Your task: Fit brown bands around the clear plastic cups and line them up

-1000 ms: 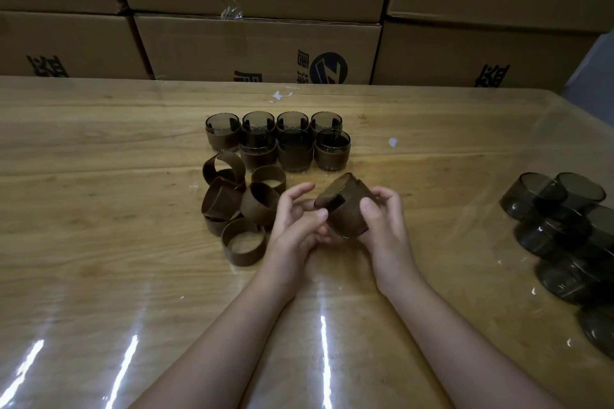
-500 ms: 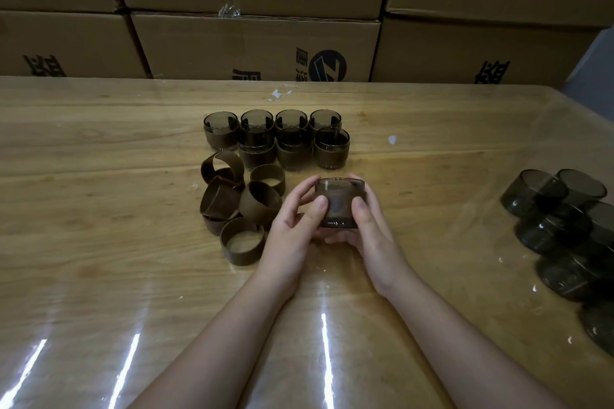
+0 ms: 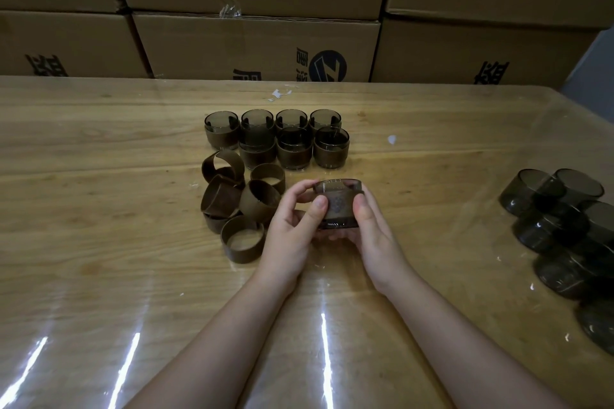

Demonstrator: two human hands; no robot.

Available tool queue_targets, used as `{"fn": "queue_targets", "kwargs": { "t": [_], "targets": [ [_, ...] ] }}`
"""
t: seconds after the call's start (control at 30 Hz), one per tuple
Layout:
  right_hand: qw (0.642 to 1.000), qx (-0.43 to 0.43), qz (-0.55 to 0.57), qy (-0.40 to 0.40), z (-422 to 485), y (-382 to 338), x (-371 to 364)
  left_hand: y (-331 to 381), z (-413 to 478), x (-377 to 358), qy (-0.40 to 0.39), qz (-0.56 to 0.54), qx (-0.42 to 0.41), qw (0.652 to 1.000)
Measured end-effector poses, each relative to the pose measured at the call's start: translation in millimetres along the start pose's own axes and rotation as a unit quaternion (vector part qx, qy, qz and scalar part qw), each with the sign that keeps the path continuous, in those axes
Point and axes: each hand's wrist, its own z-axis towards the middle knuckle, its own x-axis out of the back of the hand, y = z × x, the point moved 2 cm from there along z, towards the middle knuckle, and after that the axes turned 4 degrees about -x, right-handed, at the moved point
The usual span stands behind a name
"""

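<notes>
Both hands on one banded cup (image 3: 339, 204), upright above the table (image 3: 99, 209): left hand (image 3: 292, 226) and right hand (image 3: 373, 232) pinch its sides, just in front of the lined-up cups (image 3: 277, 138).

A storeroom or packing workshop: printed cardboard boxes (image 3: 255, 43) stacked in a wall behind a wooden surface (image 3: 99, 209) under clear plastic sheet, with batches of cups (image 3: 277, 138).

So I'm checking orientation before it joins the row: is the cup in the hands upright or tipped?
Upright: the clear smoky plastic cup has its open rim level on top, brown band around its wall, held between left hand and right hand.
</notes>
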Motion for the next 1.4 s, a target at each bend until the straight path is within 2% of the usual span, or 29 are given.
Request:
{"fn": "queue_targets", "kwargs": {
  "t": [0.3, 0.43, 0.5, 0.53, 0.6, 0.67, 0.7, 0.73, 0.77, 0.83, 0.87, 0.93, 1.0, 1.1, 1.4],
  "targets": [
    [1.000, -0.007, 0.005, 0.014, 0.6, 0.4, -0.5, -5.2, 0.9, 0.5, 0.013, -0.005, -0.022, 1.000],
    [0.998, -0.026, 0.046, 0.030, 2.8, 2.4, -0.4, -2.9, -3.7, -6.1, 0.007, 0.064, -0.035, 0.997],
    [0.997, -0.038, 0.054, 0.036, 3.7, 4.2, 1.2, 0.0, -8.9, -8.0, 0.016, 0.154, -0.051, 0.987],
    [0.997, -0.042, 0.055, 0.040, 4.2, 4.8, 2.6, 3.8, -12.3, -7.9, 0.021, 0.221, -0.078, 0.972],
    [0.995, -0.046, 0.064, 0.056, 6.3, 4.9, 6.4, 18.9, -16.5, -3.5, 0.030, 0.350, -0.179, 0.919],
    [0.989, -0.058, 0.114, 0.078, 8.7, 5.0, 10.1, 40.8, -13.3, 11.6, 0.062, 0.450, -0.295, 0.841],
    [0.983, -0.066, 0.146, 0.087, 9.8, 5.0, 11.6, 52.0, -6.9, 23.4, 0.094, 0.489, -0.335, 0.800],
    [0.978, -0.074, 0.173, 0.093, 10.5, 4.9, 12.8, 62.9, 1.1, 37.3, 0.136, 0.516, -0.337, 0.776],
    [0.974, -0.080, 0.191, 0.094, 10.8, 5.0, 13.8, 71.0, 9.8, 53.1, 0.178, 0.526, -0.299, 0.776],
    [0.971, -0.089, 0.202, 0.090, 10.3, 5.4, 14.5, 73.6, 26.6, 85.0, 0.213, 0.521, -0.155, 0.812],
    [0.972, -0.092, 0.198, 0.088, 10.2, 5.5, 14.0, 69.3, 32.8, 98.0, 0.198, 0.492, -0.083, 0.843],
    [0.975, -0.093, 0.183, 0.087, 10.4, 5.6, 12.4, 55.8, 39.2, 114.3, 0.133, 0.353, 0.019, 0.926],
    [0.978, -0.090, 0.169, 0.085, 10.6, 5.8, 12.0, 44.2, 38.8, 119.3, 0.097, 0.224, 0.051, 0.969],
    [0.978, -0.092, 0.165, 0.085, 10.8, 7.2, 13.3, 29.7, 40.9, 118.0, 0.099, 0.158, 0.040, 0.982],
    [0.977, -0.092, 0.173, 0.085, 11.2, 6.4, 12.8, 5.8, 52.3, 75.1, 0.082, 0.158, 0.020, 0.984]
  ]
}}
